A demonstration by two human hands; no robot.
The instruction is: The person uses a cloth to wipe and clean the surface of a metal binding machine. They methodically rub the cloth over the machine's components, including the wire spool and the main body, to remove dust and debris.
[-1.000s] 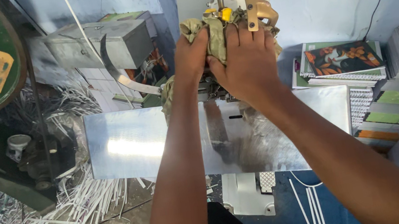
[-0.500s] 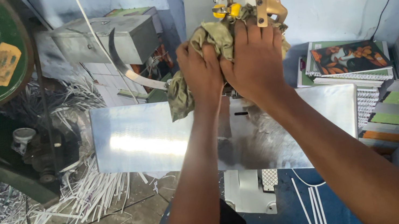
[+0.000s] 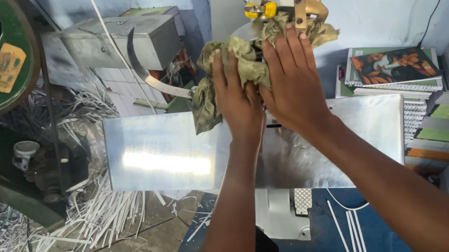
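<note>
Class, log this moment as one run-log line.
left hand: pressing olive rag | right hand: on rag at brass fitting | below: shiny metal table
</note>
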